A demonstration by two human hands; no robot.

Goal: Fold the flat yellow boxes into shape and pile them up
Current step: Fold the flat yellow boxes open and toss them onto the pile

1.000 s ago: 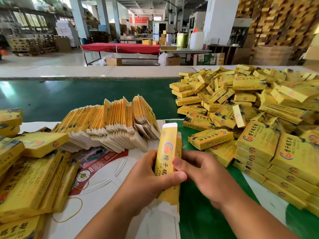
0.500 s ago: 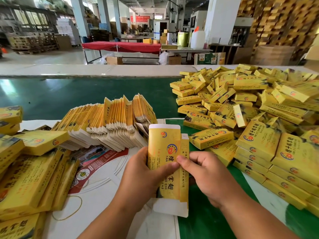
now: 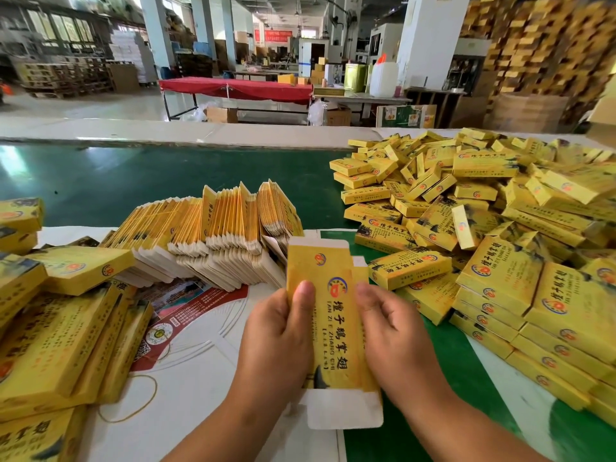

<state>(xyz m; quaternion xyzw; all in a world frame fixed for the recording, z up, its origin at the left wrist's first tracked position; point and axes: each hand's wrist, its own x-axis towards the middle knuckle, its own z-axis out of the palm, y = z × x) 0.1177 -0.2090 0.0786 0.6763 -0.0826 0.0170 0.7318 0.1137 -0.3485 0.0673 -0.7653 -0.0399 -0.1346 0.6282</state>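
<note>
The box blank [image 3: 328,315] now faces the camera broadside, its printed front panel fully in view, where a second ago it stood edge-on between the hands as a narrow strip; half a second ago it was partway round, so it has been turned and spread; I judge it is being squared open into a sleeve, with the end flaps not yet tucked; the white flaps at top and bottom stand straight out; the left hand [image 3: 278,331] grips the left edge, thumb curled over the front face; the right hand [image 3: 390,325] grips the right edge, thumb pressed on the side panel, fingers hidden behind; the blank is held above the near edge of the worktop [image 3: 100,181], about midway along it; the flat blanks [image 3: 206,241] lean in fanned rows just beyond the hands, toward the middle; the pile of folded boxes [image 3: 483,221] spreads along the right side and to the far right corner, with more folded boxes [image 3: 63,335] stacked at the near left corner; closing the flaps looks like the next job, then the box can join a pile.
</note>
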